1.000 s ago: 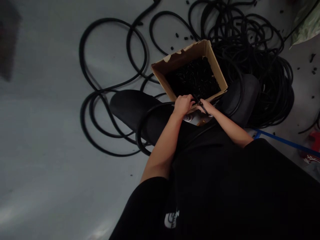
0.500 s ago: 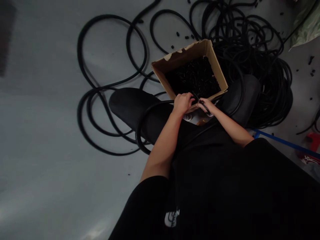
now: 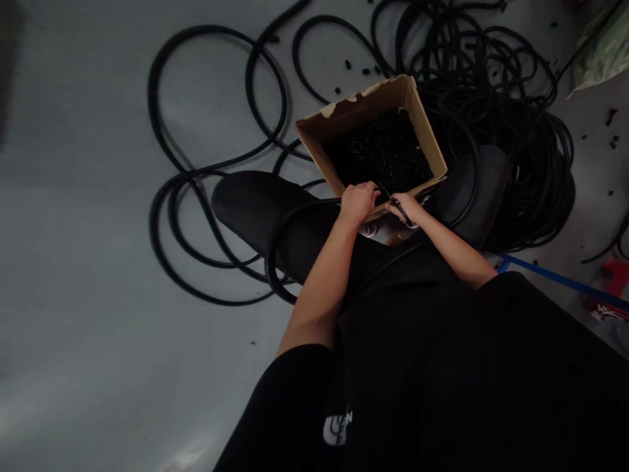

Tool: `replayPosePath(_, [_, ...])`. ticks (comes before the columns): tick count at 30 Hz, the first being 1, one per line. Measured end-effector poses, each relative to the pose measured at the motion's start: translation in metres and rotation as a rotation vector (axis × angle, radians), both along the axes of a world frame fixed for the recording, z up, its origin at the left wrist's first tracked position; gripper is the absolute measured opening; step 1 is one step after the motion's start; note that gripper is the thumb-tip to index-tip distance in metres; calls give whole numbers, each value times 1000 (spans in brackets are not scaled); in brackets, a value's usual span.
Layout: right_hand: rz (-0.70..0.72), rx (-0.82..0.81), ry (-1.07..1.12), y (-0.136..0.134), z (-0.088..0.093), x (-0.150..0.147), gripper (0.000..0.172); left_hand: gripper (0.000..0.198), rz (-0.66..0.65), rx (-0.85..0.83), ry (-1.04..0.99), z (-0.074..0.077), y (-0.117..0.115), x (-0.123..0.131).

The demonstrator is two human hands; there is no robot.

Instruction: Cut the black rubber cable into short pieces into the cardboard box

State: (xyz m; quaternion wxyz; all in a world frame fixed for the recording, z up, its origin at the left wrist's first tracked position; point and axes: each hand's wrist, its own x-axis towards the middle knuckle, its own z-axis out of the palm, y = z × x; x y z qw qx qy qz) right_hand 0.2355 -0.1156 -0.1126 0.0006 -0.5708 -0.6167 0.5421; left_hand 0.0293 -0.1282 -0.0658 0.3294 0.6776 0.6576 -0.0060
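My left hand (image 3: 360, 202) is closed around a black rubber hose (image 3: 307, 208) near its end, just above the near rim of a cardboard box (image 3: 432, 134). The hose runs from it leftward over my thigh. In my right hand (image 3: 407, 206) is a pair of scissors (image 3: 401, 213) with dark handles, its fingers wrapped round them. The blades point up and left toward the hose end at my left fingertips. Whether they touch the hose I cannot tell. Many short black pieces (image 3: 383, 147) lie inside the box.
Wide loops of black hose (image 3: 216, 298) spread over the grey floor (image 3: 98, 262) at left. A big tangled pile of hose (image 3: 531, 183) lies on the right. Small black bits (image 3: 365, 71) are scattered beyond the box. A blue strip (image 3: 560, 278) and a red object (image 3: 616, 278) are at right.
Both hands stay at nearly the same spot over the box edge, the scissors appearing slightly more closed. The whole view has shifted slightly.
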Motion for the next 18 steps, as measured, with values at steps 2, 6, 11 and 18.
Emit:
replayPosePath(2, [4, -7, 3, 0, 0, 0, 17, 33, -8, 6, 17, 0, 0, 0])
replayPosePath(6, [-2, -39, -4, 1, 7, -2, 22, 31, -3, 27, 12, -4, 0, -1])
replayPosePath(11, [-11, -53, -38, -1, 13, -4, 24, 30, 22, 16, 1, -7, 0, 0])
replayPosePath(18, [-22, -1, 11, 1, -5, -3, 18, 29, 5, -8, -23, -5, 0, -1])
